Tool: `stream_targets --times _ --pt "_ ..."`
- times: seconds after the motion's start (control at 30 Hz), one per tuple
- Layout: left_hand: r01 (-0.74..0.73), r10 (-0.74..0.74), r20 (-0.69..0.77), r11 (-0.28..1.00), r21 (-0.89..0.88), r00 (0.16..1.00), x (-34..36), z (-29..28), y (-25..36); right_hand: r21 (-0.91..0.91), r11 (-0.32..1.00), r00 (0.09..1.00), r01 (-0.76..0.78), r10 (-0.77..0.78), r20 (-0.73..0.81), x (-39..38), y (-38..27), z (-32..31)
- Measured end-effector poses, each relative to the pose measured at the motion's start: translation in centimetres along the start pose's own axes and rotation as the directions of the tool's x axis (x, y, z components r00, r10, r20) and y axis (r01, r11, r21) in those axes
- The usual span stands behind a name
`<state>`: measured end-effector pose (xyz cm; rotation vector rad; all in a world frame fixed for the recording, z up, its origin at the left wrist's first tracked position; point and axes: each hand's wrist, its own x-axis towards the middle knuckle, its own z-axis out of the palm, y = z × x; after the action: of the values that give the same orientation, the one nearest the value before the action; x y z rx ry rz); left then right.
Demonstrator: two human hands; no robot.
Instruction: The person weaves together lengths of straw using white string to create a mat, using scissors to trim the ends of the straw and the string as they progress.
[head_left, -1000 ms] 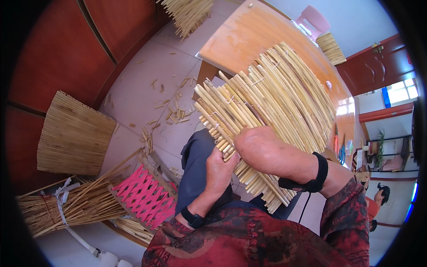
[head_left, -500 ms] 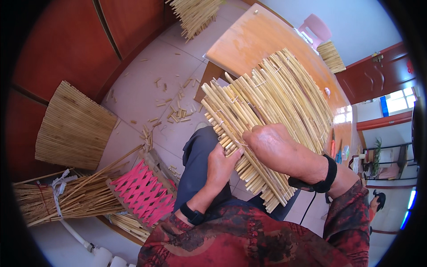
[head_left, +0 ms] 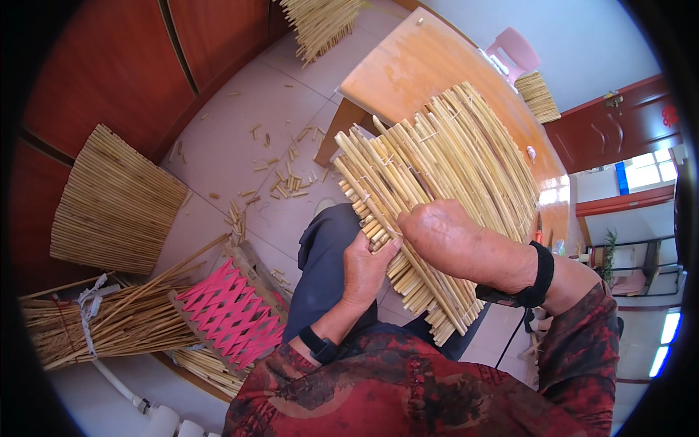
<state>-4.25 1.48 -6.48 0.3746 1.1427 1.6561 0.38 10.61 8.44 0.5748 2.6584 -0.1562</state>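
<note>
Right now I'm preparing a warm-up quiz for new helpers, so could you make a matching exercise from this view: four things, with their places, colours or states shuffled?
Things:
1. Left hand
2. Plastic chair
3. Stalk bundle
4. Short cane pieces

Places, colours, states:
A. Scattered on the floor
B. Tied with a white strip
C. At the edge of the stick mat
D. Pale pink

Pairs: 1-C, 2-D, 3-B, 4-A

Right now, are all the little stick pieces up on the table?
No, many little stick pieces lie scattered on the floor.
</note>
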Motion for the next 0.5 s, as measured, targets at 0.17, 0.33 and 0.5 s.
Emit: stream_targets --times 0.17,0.33,0.5 --pt "-0.002 0.002 -0.004 1.0 0.022 1.0 -0.06 0.01 -0.06 0.016 1.0 1.0 -0.013 0.013 0.021 0.11 0.32 0.17" --pt "-0.004 0.004 -0.01 1.0 0.022 1.0 -0.09 -0.06 -0.1 -0.006 1.0 0.999 -0.014 0.014 0.045 0.28 0.13 0.55" --pt "-0.039 0.041 -0.009 0.991 0.128 0.999 -0.05 -0.1 0.15 -0.022 1.0 0.999 -0.011 0.012 0.051 0.33 0.06 0.9"
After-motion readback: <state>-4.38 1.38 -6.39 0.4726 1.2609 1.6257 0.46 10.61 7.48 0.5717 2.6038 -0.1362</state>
